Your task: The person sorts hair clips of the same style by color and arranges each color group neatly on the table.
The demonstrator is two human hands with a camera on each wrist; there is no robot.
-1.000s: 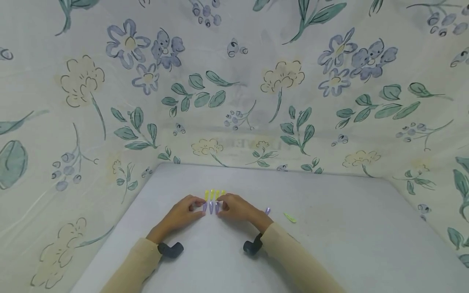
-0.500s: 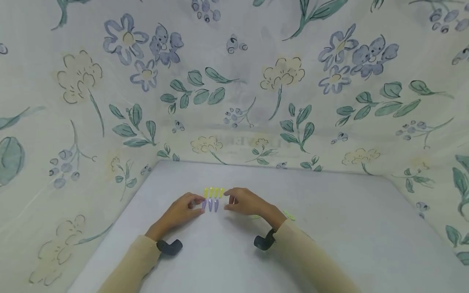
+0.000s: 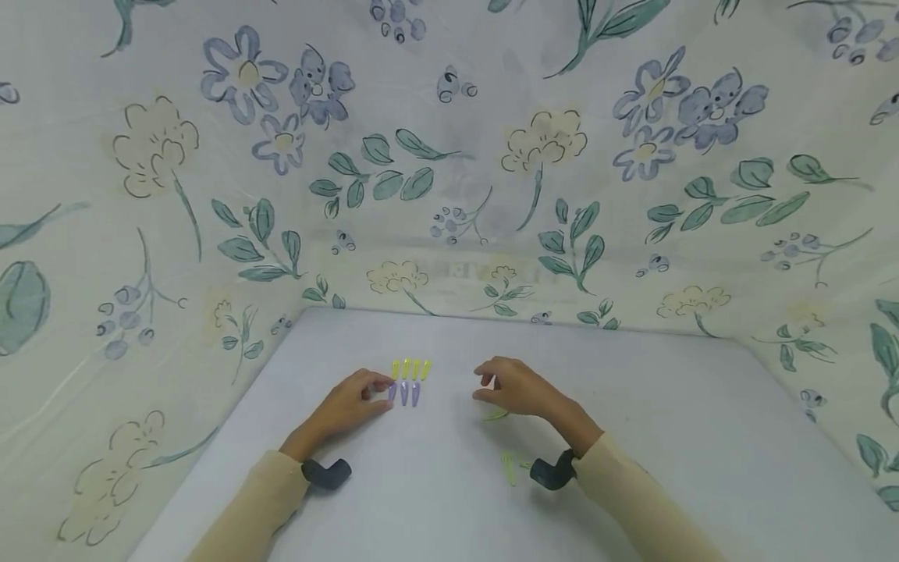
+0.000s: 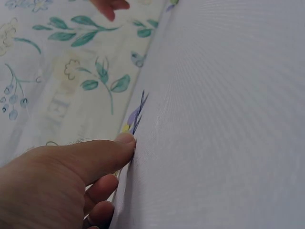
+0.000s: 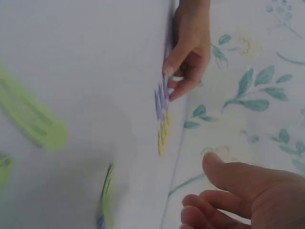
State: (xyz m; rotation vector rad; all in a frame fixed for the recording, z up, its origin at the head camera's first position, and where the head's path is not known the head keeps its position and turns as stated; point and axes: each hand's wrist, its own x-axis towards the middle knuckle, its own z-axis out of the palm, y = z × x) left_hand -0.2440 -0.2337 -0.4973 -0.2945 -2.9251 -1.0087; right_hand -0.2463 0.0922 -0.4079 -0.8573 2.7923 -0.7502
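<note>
Pinching the leftmost purple clip [image 3: 392,393] at its near and far ends, the left grip [image 3: 349,402] sits low at the end of a short row. Two more purple clips [image 3: 410,393] stand just to its right, and four yellow clips [image 3: 411,369] form a row directly beyond them, all roughly side by side.

The right grip [image 3: 520,386] holds nothing — thumb and fingers spread apart and gently curved, well to the right of the rows. Near it lie green clips [image 3: 509,469]: one below the hand, two nearer the person, one of those partly behind the dark wrist mount [image 3: 552,472].

From the left wrist, the thumb hides most of the clips. The right wrist view shows them more plainly, and also a small purple piece [image 5: 100,222] at the end of a green clip, which the head view does not show.

The white surface [image 3: 667,421] has its back edge a little beyond the yellow row, meeting a flower-printed cloth [image 3: 463,187]. The left edge slants past the left forearm — less space there; the widest stretch for moving runs from the right forearm to the right edge.
</note>
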